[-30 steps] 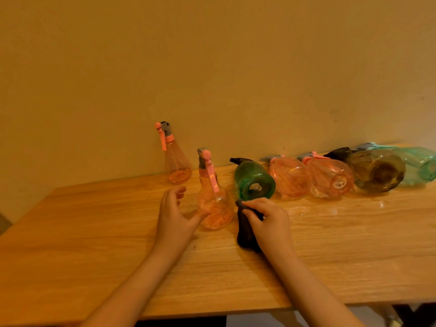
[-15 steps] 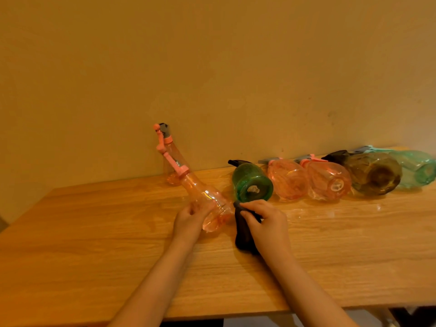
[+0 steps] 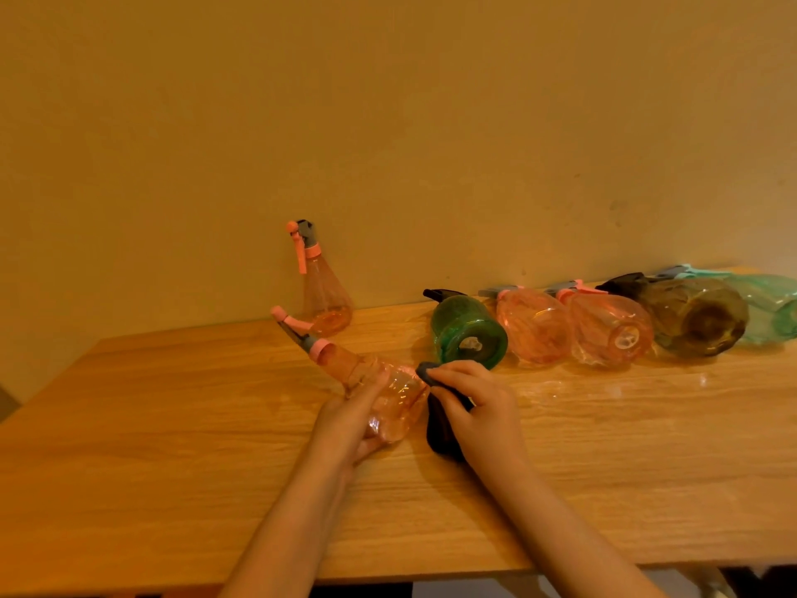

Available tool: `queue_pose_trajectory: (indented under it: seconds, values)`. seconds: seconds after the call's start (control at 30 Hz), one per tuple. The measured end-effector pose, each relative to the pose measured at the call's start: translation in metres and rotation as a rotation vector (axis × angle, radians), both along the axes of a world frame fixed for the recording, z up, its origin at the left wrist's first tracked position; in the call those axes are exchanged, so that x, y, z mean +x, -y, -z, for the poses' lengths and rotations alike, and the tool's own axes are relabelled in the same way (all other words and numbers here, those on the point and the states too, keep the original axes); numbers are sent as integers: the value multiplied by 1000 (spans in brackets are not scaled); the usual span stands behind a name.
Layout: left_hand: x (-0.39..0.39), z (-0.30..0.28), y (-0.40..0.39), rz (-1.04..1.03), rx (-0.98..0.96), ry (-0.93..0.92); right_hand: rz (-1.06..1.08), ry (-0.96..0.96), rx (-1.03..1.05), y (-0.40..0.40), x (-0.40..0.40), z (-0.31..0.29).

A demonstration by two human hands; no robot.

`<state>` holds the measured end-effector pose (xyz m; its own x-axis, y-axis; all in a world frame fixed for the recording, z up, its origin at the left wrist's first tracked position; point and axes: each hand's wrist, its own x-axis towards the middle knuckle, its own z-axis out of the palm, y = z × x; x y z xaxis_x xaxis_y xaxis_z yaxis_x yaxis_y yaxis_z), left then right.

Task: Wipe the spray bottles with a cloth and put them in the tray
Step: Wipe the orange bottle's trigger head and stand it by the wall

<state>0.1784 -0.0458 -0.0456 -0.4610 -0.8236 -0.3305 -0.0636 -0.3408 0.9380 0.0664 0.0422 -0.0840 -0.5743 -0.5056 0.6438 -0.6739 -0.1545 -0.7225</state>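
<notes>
Tilting further — pink bottle [image 3: 388,394], since earlier.

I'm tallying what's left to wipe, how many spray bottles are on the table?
7: pink bottle held, upright pink, then lying green, pink, pink, brown, teal, partly cropped.

Pink bottle [image 3: 390,403], dark cloth [image 3: 444,433]

Dim, amber-tinted — soft, slightly blurry.
</notes>
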Motion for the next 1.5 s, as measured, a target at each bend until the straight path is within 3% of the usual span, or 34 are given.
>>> queue_pose_trajectory:
  seconds: [0.13, 0.33, 0.43, 0.53, 0.57, 0.63, 0.7, 0.83, 1.03, 1.2, 1.33, 1.5]
  values:
    - [6, -4, 8, 70, -44, 135, -13, -15, 10, 3, 1, -1]
    - [15, -14, 16, 250, -241, 642, -25, -60, 27, 8, 0, -5]
    - [19, -18, 25, 311, -561, 954, -40, -67, 35, 9, 0, -5]
    - [16, -23, 24, 154, -1012, 1144, -47, -48, 33, 10, -1, -3]
    - [16, -23, 22, 121, -1151, 1072, -46, -34, 29, 9, -1, -2]
    - [20, -17, 23, 176, -1376, 744, -42, -12, 34, 7, -2, 1]
    - [25, -12, 36, 344, -1324, 529, -41, -10, 51, 6, -2, 2]
    - [27, -24, 56, 717, -937, 602, -58, 1, 87, 6, -1, 3]
    - [14, -39, 65, 1003, -1072, 829, -70, 95, 124, 4, -3, 1]
    - [3, -37, 63, 953, -1112, 776, -67, 177, 32, -1, -3, -3]
    - [4, -45, 61, 769, -983, 524, -41, 299, -106, -9, -7, -27]
    - [7, -49, 42, 496, -819, 190, -82, 110, -72, -7, -16, -78]
